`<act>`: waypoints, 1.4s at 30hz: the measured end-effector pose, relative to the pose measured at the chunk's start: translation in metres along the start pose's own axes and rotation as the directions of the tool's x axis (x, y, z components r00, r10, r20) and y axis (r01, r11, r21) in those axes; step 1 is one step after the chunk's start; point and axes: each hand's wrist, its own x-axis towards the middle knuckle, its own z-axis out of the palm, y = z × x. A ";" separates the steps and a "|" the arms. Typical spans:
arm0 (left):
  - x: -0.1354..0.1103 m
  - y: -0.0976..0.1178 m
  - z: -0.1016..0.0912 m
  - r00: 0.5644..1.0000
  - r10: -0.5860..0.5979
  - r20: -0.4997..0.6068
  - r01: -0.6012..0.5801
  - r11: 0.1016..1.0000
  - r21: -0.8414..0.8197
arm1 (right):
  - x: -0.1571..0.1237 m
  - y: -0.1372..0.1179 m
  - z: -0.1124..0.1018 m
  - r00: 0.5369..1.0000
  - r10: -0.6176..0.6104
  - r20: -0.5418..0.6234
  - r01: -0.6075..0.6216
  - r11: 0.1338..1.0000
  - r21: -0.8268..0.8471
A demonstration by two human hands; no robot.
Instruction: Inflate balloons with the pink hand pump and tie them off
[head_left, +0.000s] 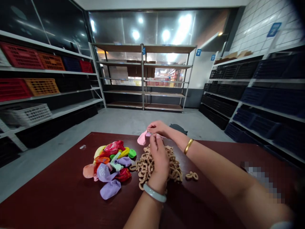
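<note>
Both my hands are raised over a dark red table (pixel 59 197). My left hand (pixel 159 156), with a pale green bangle at the wrist, and my right hand (pixel 158 128), with a gold bangle, pinch a limp pink balloon (pixel 142 138) between their fingertips. Under the hands lies a heap of beige looped rings (pixel 172 167). One small beige piece (pixel 192 175) lies apart to its right. To the left is a pile of uninflated balloons (pixel 111 165) in red, yellow, green, purple and peach.
Metal shelves (pixel 50 95) with red, orange and white crates line the left wall. Shelves with dark crates (pixel 259 95) line the right. A bare shelf unit (pixel 143 76) stands at the back across a grey concrete floor. A small clear scrap (pixel 82 147) lies on the table.
</note>
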 end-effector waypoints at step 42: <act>0.025 -0.010 0.001 0.718 -0.633 0.288 0.655 0.476 -0.587 | -0.204 0.070 -0.122 0.968 0.105 -0.227 -0.250 0.428 -0.868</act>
